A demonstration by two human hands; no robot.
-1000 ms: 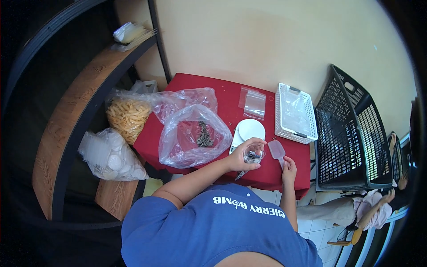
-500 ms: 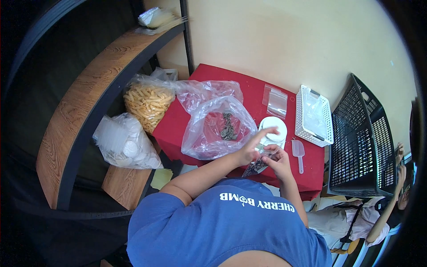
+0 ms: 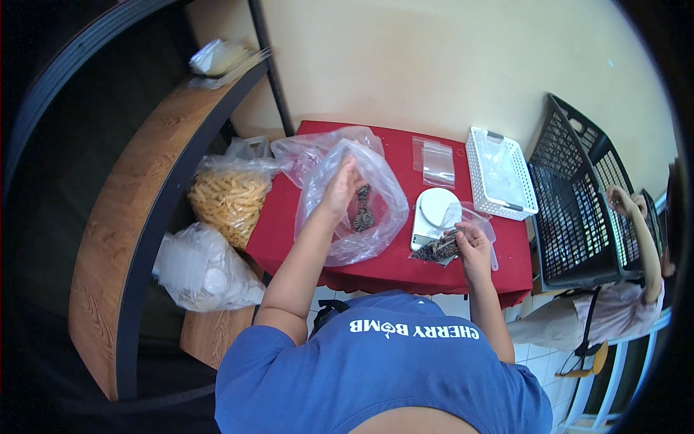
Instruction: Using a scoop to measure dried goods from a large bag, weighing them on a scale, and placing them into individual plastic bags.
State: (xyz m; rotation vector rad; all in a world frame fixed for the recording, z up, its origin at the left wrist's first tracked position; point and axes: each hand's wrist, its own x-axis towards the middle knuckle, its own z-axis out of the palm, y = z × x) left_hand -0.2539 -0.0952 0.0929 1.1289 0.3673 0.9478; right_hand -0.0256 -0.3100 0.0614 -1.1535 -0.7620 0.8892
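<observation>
My left hand [image 3: 343, 189] is over the mouth of a large clear plastic bag [image 3: 392, 217], its fingers stretched out and nothing in them. Inside that bag lies a small heap of dark, striped pieces [image 3: 363, 215], too small to name. In my right hand [image 3: 473, 247] is a small clear plastic bag [image 3: 436, 250] with similar dark pieces at its bottom, pinched near the top. It hangs in front of a white kitchen scale [image 3: 437, 206]. Behind my right hand, a clear plastic scoop [image 3: 494, 253] rests on the table, partly hidden.
Flat clear bags [image 3: 437, 163] lie on the red-covered table [image 3: 405, 278]. A white basket [image 3: 533, 195] and a black crate [image 3: 578, 239] stand right. Left are a bag of yellowish sticks [image 3: 228, 206], a bag of pale discs [image 3: 206, 271] and a wooden shelf [image 3: 119, 239]. Another person [image 3: 622, 311] is at right.
My left hand has left the small bag and moved left over the large bag. My right hand still holds the small bag, now further right. The view has shifted slightly.
</observation>
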